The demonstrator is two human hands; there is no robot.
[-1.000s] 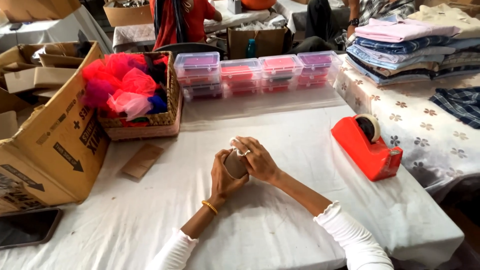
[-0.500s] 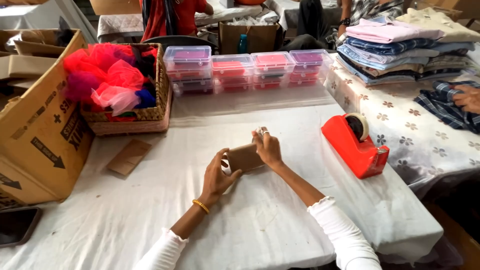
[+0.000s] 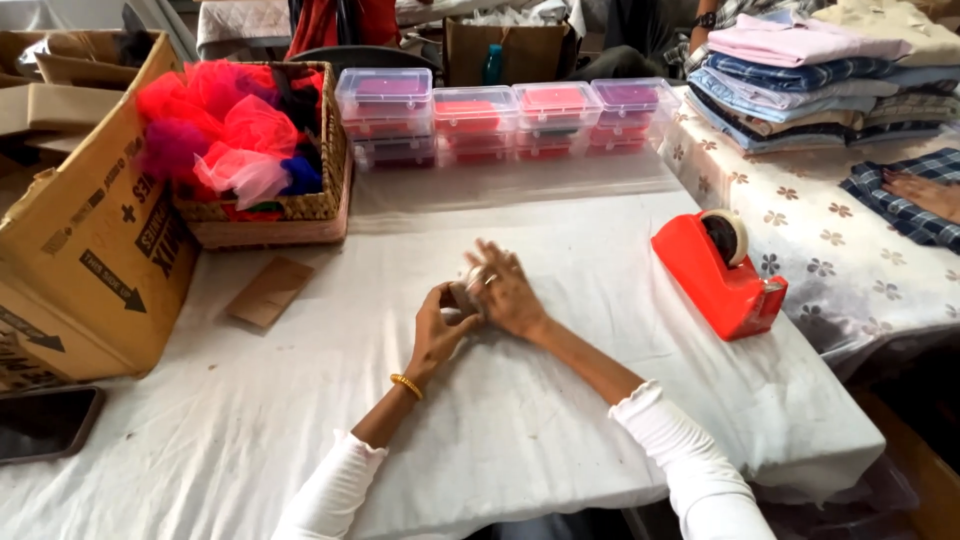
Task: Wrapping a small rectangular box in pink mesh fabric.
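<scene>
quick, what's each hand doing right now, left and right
Left hand: closed around a small brown object, mostly hidden.
Right hand: fingers spread, pressed over the same object.

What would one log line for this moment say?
left hand: holds small brown item | right hand: covers it | nearby: red tape dispenser

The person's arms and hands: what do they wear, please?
Both arms wear white long sleeves with gathered, frilled cuffs, pushed up so the forearms are bare. The left hand has a thin gold bangle at the wrist. The right hand shows a small ring on one finger.
</scene>
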